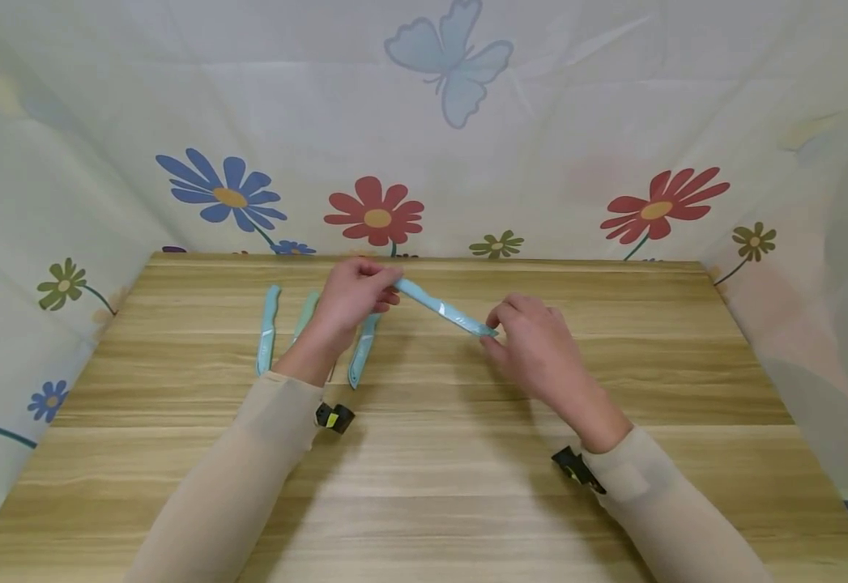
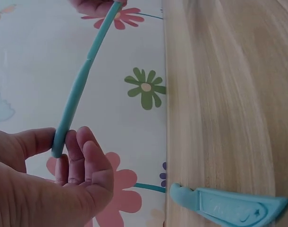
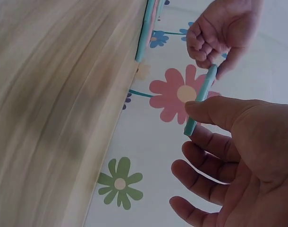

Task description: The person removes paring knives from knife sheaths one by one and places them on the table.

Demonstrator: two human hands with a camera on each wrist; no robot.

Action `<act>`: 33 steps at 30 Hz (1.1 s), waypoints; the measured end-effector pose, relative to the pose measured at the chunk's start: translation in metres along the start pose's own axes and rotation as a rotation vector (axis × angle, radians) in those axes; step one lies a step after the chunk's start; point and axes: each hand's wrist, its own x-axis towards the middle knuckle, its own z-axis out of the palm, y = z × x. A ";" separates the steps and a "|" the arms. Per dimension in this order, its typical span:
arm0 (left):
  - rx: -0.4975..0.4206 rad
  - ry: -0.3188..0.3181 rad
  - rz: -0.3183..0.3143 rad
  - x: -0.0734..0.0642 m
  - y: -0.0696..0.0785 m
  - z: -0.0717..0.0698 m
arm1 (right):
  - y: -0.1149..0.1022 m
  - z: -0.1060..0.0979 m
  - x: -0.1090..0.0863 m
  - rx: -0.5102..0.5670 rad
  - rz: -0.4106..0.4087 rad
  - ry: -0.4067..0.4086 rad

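A light-blue knife in a matching blade cover is held above the table, slanting between both hands. My left hand pinches its handle end between thumb and fingers. At the covered blade tip, my right hand grips with thumb and index finger; its other fingers spread apart in the right wrist view. Below the left hand lies another light-blue covered knife, also seen as a blue knife in the left wrist view. A pale green knife is partly hidden behind the left hand and wrist.
One more light-blue knife lies farther left on the wooden table. Its back edge meets a white curtain printed with flowers and a butterfly, and similar curtain stands at both sides.
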 end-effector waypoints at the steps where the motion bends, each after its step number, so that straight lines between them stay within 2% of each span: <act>1: -0.013 -0.007 -0.007 -0.002 0.000 -0.001 | 0.001 -0.001 0.000 0.005 -0.006 0.010; 7: -0.141 -0.060 -0.036 -0.009 -0.005 -0.002 | 0.007 -0.003 -0.001 0.045 -0.035 0.052; 13: -0.255 -0.084 -0.053 -0.017 -0.011 -0.003 | 0.010 -0.005 -0.002 0.121 0.004 0.024; 22: -0.362 -0.111 -0.070 -0.026 -0.022 -0.003 | 0.015 -0.003 -0.002 0.239 0.084 -0.030; 33: -0.495 -0.145 -0.077 -0.034 -0.027 -0.001 | 0.021 0.000 -0.004 0.324 0.073 -0.015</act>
